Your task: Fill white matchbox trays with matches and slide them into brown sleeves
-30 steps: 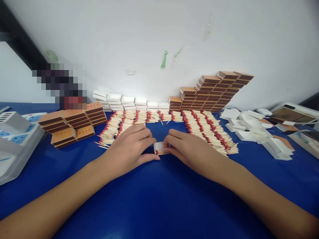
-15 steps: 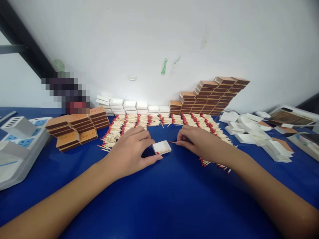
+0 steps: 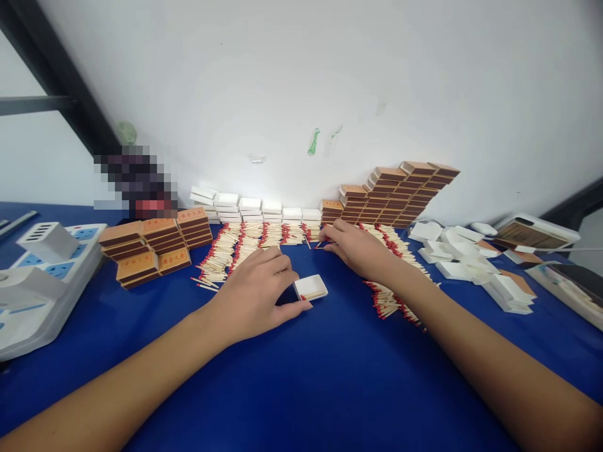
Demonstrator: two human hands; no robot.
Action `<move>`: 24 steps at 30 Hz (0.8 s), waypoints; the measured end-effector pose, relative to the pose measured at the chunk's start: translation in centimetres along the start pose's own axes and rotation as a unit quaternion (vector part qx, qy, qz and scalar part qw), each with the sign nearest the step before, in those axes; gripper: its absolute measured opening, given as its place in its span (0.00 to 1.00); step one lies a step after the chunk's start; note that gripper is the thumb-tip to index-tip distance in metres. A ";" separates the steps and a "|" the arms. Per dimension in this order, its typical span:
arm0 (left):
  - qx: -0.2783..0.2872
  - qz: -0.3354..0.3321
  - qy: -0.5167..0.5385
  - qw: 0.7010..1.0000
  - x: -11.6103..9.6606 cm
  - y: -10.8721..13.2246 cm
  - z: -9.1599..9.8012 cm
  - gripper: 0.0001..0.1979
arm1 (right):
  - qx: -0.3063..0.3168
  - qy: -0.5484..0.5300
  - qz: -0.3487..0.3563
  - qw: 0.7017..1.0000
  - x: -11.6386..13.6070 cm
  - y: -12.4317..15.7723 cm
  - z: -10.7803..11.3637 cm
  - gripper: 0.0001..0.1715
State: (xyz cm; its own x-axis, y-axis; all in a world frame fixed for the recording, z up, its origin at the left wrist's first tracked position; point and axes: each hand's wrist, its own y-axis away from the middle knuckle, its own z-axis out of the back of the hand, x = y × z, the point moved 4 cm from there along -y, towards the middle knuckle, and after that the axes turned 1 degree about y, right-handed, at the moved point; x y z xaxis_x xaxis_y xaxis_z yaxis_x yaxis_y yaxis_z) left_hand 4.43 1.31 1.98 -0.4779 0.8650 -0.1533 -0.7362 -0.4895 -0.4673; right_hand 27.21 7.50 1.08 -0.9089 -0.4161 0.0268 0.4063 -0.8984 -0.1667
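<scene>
My left hand (image 3: 261,292) grips a small white matchbox tray (image 3: 315,284), with the thumb along its near side and the fingers behind. A few red-tipped matches (image 3: 315,295) lie along the tray's near side. Farther back, my right hand (image 3: 353,248) pinches at a single match (image 3: 319,245) in front of the match rows; the fingertips partly cover it. Rows of loose matches (image 3: 249,238) spread in an arc behind both hands. More matches (image 3: 389,301) lie below my right forearm, which hides part of the rows.
White trays (image 3: 227,199) stand stacked along the wall. Brown matchboxes (image 3: 391,198) rise in steps at the back right, and others (image 3: 160,248) are piled at left. Loose white trays (image 3: 464,251) heap at right. A power strip (image 3: 80,276) with plugs sits far left.
My right hand has moved back and left, from beside the tray to the match rows. The match it held is out of its fingers, and more matches show in the tray.
</scene>
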 end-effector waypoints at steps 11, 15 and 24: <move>0.006 0.002 -0.007 1.000 0.1 0.0 0.0 0.16 | -0.014 -0.007 0.041 0.999 0.9 0.4 0.1 0.10; 0.007 0.005 -0.008 1.000 0.3 0.0 -0.1 0.16 | -0.012 -0.039 0.045 0.998 0.9 0.7 0.2 0.10; 0.008 0.005 -0.006 1.000 0.3 0.0 -0.1 0.16 | 0.031 -0.122 0.062 0.990 1.0 1.2 0.3 0.08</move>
State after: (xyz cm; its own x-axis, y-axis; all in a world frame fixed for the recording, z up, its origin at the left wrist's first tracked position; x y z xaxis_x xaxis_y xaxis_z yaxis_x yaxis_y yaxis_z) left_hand 4.30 1.60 1.86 -0.4911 0.8587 -0.1467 -0.7385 -0.4997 -0.4526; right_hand 26.80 5.95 1.21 -0.8048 -0.5388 0.2490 0.5253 -0.8419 -0.1239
